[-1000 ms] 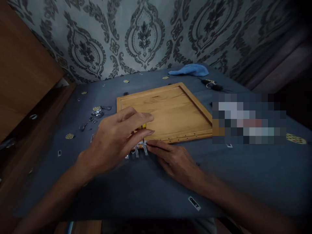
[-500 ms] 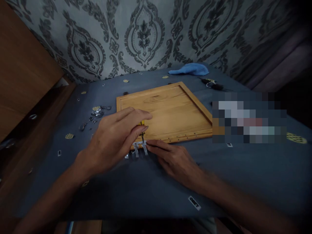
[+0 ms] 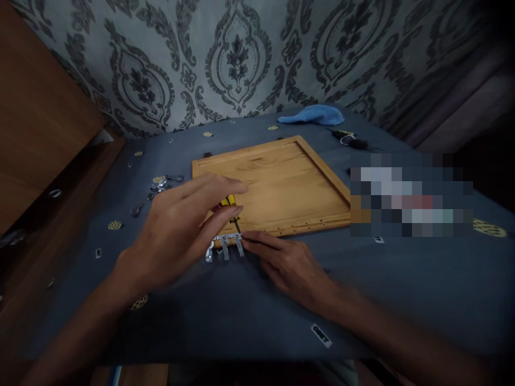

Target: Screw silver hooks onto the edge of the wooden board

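Observation:
My left hand (image 3: 173, 225) is closed around a screwdriver (image 3: 229, 200) with a yellow and black handle, its thumb and forefinger on either side. The dark shaft points down at a small metal clip (image 3: 240, 245) on the near edge of a framed wooden panel (image 3: 269, 182). Fingers of my right hand (image 3: 292, 262) are pressed together, their tips pinching that clip from the right. More metal clips (image 3: 225, 247) of the same shape sit to its left along the edge. Several small dark holes run along the panel's near rail to the right.
Loose metal parts (image 3: 159, 187) lie left of the panel on the dark blue cloth (image 3: 249, 321). A blue rag (image 3: 316, 114) and a black item with a ring (image 3: 349, 140) are at the back. Patterned wall (image 3: 237, 53) rises behind; a wooden cabinet (image 3: 44, 107) stands left.
My left hand has shifted slightly left, and the screwdriver now leans more to the left, showing more yellow. The leftmost clip shows more fully. My right hand stays in place.

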`<control>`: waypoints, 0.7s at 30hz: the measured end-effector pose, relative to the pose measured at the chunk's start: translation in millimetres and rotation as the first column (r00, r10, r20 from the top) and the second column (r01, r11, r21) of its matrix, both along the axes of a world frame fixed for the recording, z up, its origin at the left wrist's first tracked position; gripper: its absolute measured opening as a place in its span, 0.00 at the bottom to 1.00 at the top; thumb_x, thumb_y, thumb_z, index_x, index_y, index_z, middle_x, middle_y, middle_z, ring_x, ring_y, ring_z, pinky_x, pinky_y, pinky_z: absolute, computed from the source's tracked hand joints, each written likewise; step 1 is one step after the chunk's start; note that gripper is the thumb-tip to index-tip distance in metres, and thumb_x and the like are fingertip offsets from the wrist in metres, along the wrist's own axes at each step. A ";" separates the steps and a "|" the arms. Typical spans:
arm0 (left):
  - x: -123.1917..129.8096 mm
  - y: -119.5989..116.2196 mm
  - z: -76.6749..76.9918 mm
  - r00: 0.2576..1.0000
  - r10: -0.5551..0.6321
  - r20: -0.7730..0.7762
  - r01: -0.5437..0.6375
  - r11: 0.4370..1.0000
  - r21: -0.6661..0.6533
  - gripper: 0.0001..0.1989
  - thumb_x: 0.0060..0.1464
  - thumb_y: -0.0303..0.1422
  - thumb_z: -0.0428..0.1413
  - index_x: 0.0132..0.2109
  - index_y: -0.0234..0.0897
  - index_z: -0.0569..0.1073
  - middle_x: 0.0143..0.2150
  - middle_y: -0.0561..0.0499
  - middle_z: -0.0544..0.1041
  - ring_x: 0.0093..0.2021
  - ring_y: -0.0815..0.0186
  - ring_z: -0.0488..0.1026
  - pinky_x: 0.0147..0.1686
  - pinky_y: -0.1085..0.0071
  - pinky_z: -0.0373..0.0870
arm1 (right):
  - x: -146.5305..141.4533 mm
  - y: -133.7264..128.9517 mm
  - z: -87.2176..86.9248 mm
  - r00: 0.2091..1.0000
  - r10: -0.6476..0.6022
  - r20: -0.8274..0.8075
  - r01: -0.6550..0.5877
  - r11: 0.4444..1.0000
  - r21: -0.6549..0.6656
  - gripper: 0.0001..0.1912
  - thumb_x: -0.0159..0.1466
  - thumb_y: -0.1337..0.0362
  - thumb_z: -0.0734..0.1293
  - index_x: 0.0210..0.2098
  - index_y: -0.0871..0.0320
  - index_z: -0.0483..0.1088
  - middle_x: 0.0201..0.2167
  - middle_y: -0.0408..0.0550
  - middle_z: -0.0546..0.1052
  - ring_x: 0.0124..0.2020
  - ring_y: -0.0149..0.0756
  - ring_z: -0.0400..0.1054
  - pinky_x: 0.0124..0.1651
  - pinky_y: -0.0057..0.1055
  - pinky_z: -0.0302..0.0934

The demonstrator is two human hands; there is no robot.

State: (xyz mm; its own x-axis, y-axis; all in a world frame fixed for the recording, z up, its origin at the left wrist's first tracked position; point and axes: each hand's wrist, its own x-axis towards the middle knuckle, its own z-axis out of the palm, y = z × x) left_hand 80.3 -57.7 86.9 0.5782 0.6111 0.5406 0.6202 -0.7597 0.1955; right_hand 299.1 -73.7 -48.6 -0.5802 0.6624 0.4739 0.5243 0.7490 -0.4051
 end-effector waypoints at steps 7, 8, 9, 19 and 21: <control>-3.8 -3.8 6.9 0.989 0.141 0.034 -0.141 0.990 0.010 0.07 0.68 0.30 0.57 0.51 0.42 0.77 0.47 0.54 0.84 0.44 0.65 0.82 0.49 0.70 0.79 | 2.5 0.4 -1.8 0.999 0.018 -0.050 -0.019 1.000 -0.009 0.25 0.64 0.80 0.60 0.56 0.60 0.77 0.56 0.56 0.81 0.49 0.43 0.81 0.48 0.38 0.78; -3.5 -3.3 6.1 0.990 0.136 0.031 -0.136 0.991 0.013 0.07 0.67 0.30 0.57 0.51 0.41 0.77 0.47 0.53 0.84 0.43 0.65 0.82 0.49 0.70 0.79 | 3.1 0.2 -1.5 0.998 0.018 -0.053 -0.019 1.000 -0.023 0.25 0.64 0.80 0.60 0.56 0.59 0.77 0.56 0.55 0.81 0.49 0.43 0.81 0.49 0.38 0.78; -3.2 -2.7 5.3 0.991 0.129 0.030 -0.130 0.991 0.014 0.07 0.67 0.30 0.57 0.51 0.40 0.77 0.47 0.53 0.84 0.43 0.65 0.82 0.49 0.70 0.79 | 3.8 0.0 -1.2 0.998 0.015 -0.055 -0.018 0.999 -0.039 0.26 0.64 0.80 0.61 0.56 0.58 0.77 0.57 0.54 0.81 0.50 0.42 0.80 0.50 0.38 0.78; -4.1 0.2 3.4 0.994 0.111 0.011 -0.112 0.993 0.034 0.08 0.67 0.29 0.58 0.51 0.40 0.77 0.46 0.53 0.84 0.43 0.67 0.82 0.47 0.75 0.77 | 5.3 0.2 -0.7 0.996 0.017 -0.090 -0.024 0.997 -0.077 0.25 0.67 0.79 0.59 0.58 0.58 0.76 0.58 0.55 0.80 0.54 0.42 0.79 0.54 0.40 0.76; -4.3 1.4 2.8 0.996 0.092 -0.002 -0.092 0.995 0.043 0.08 0.67 0.28 0.57 0.51 0.38 0.77 0.46 0.52 0.84 0.44 0.67 0.82 0.48 0.74 0.77 | 5.5 0.4 -1.2 0.995 0.024 -0.096 -0.031 0.997 -0.071 0.26 0.67 0.80 0.59 0.59 0.58 0.75 0.59 0.55 0.79 0.54 0.42 0.78 0.55 0.40 0.75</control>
State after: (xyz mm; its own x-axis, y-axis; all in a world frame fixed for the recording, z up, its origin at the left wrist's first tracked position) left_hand 76.0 -56.3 89.7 0.5230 0.6381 0.5651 0.6882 -0.7072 0.1617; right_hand 304.6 -73.3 -49.8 -0.5534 0.6813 0.4791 0.4606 0.7296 -0.5056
